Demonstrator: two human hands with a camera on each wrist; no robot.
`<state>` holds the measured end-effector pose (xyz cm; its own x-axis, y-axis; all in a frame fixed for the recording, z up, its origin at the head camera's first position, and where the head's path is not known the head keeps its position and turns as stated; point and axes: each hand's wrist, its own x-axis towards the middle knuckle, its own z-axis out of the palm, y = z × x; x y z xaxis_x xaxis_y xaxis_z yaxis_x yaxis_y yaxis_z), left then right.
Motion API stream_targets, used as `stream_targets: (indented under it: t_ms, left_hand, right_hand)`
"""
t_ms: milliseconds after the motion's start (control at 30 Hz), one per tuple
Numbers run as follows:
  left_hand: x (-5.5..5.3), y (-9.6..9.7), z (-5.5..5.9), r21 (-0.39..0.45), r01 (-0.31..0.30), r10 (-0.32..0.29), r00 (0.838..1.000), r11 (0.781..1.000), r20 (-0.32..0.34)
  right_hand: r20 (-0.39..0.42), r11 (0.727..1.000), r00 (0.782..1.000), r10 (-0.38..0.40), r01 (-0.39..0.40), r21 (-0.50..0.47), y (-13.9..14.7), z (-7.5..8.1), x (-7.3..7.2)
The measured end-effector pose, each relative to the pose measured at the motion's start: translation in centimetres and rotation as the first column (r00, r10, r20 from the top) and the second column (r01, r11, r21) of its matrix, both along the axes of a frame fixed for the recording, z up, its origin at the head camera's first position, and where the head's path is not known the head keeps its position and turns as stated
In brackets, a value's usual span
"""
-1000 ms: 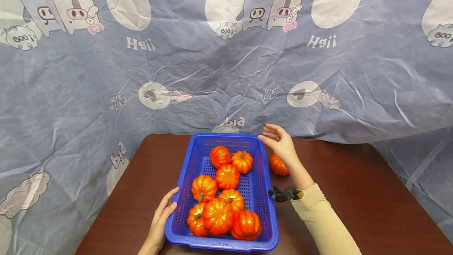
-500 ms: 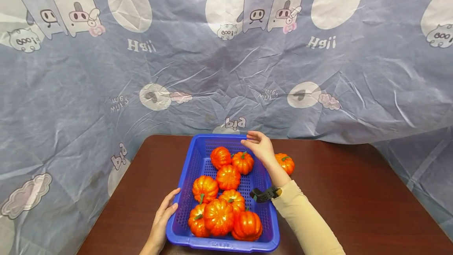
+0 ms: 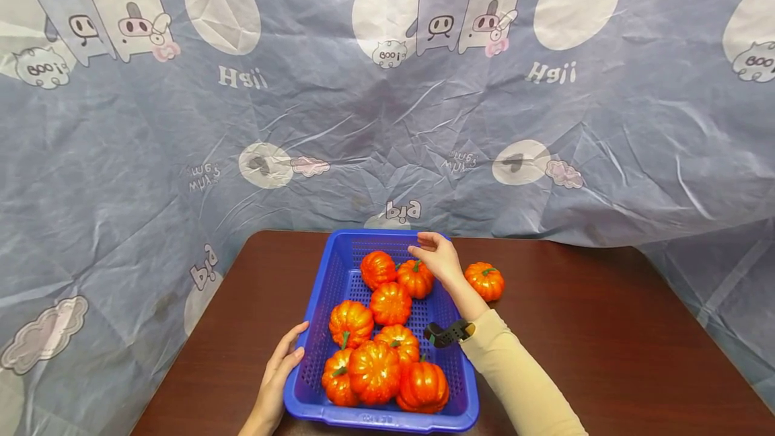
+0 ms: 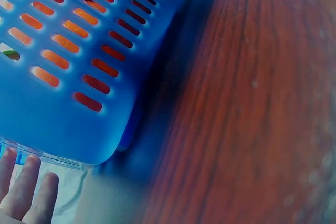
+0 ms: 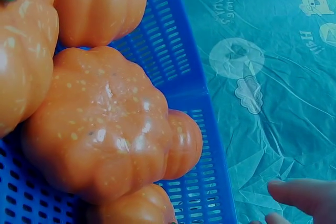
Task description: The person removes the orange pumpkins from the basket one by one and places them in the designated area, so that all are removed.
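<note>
A blue perforated plastic basket point(image 3: 387, 418) holds several orange toy pumpkins point(image 3: 374, 372), some with green stems. My left hand point(image 3: 272, 379) is at the basket's left side, its fingertips touching the rim and fairly straight. In the left wrist view, several of its fingers point(image 4: 23, 184) reach up to the basket's edge. Over the basket's far right part hovers my right hand point(image 3: 437, 258), with fingers loosely bent and nothing held. It partly covers the right rim. Just right of that wrist, one more pumpkin point(image 3: 484, 281) sits on the table outside the basket.
The dark brown wooden table point(image 3: 581, 342) extends to both sides of the basket. A wrinkled grey-blue printed cloth point(image 3: 387, 106) hangs behind the table and along its sides. A black strap device point(image 3: 448, 334) is worn on the right wrist.
My right hand has moved left and slightly down, from beside the right rim to over the basket. The pumpkin outside is now more fully visible. The left hand stays at the rim.
</note>
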<state>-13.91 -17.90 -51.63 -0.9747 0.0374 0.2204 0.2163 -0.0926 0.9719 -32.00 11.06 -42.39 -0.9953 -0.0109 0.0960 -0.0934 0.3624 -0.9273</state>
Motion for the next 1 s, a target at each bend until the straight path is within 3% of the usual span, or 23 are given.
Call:
stream_targets:
  t_ms: [167,400,600,1000]
  left_hand:
    - [0.0,0.0,0.0,-0.008,-0.007,0.007,1.0,1.0,0.011]
    - [0.1,-0.1,0.1,0.01,0.035,-0.035,0.999,0.999,0.001]
    - [0.1,0.0,0.1,0.018,0.021,-0.021,1.0,1.0,0.003]
    - [0.0,0.1,0.0,0.0,-0.013,0.013,1.0,1.0,0.012]
  right_hand:
    - [0.015,0.999,1.0,0.023,-0.023,0.049,-0.2,-0.2,0.0]
    - [0.126,0.994,0.987,0.103,-0.106,0.013,-0.2,-0.4,0.1]
    - [0.112,0.991,0.986,0.123,-0.128,0.039,-0.2,-0.8,0.0]
    - [0.071,0.987,0.984,0.163,-0.163,-0.004,-0.4,-1.3,-0.2]
